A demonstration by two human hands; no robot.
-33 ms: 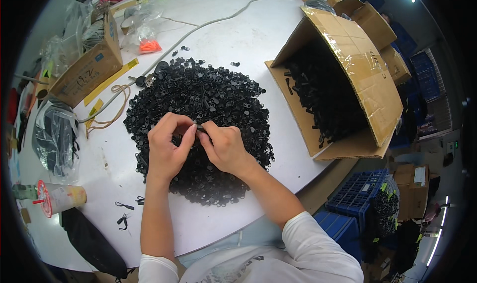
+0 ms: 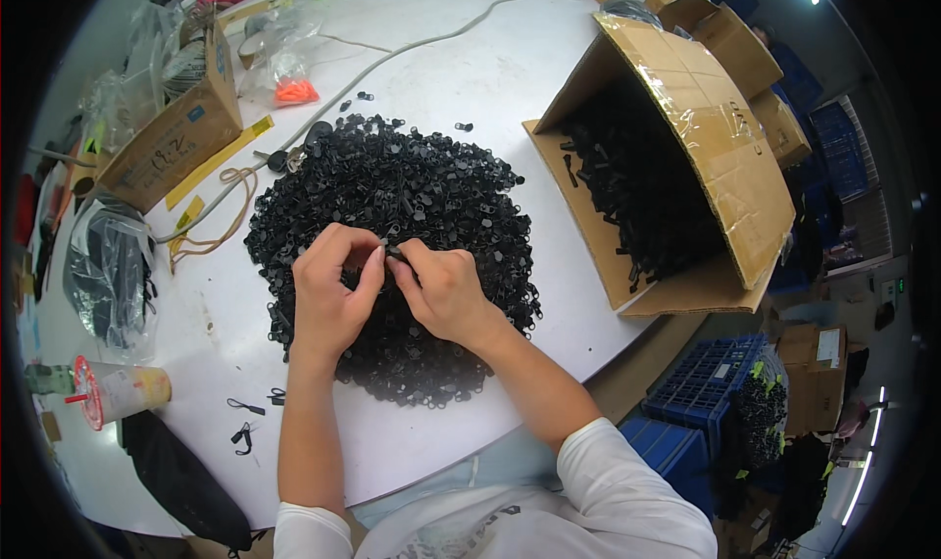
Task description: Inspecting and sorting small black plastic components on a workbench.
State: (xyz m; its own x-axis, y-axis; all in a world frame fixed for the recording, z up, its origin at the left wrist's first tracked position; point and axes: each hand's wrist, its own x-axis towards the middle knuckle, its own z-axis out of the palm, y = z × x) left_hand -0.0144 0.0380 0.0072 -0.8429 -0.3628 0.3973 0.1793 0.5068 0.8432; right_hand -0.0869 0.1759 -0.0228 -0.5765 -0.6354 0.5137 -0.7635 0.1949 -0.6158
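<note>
A broad heap of small black zipper sliders (image 2: 392, 177) covers the middle of the white table. Over its near half, my left hand (image 2: 335, 282) and my right hand (image 2: 441, 289) meet fingertip to fingertip. Thumbs and forefingers of both are pinched together around a small black zipper slider (image 2: 394, 255). Most of that piece is hidden by the fingers, so its exact position in each pinch is unclear. To the right, a cardboard box (image 2: 698, 127) lies on its side with its mouth toward the heap, holding many black pieces.
Keys (image 2: 277, 160) and a tan cord (image 2: 235, 181) lie left of the heap. Farther left are a cardboard box (image 2: 176, 147), a drink cup (image 2: 108, 392) and a black pouch (image 2: 186, 481). A grey cable (image 2: 431, 41) crosses the back. Blue crates (image 2: 701, 378) stand beyond the right edge.
</note>
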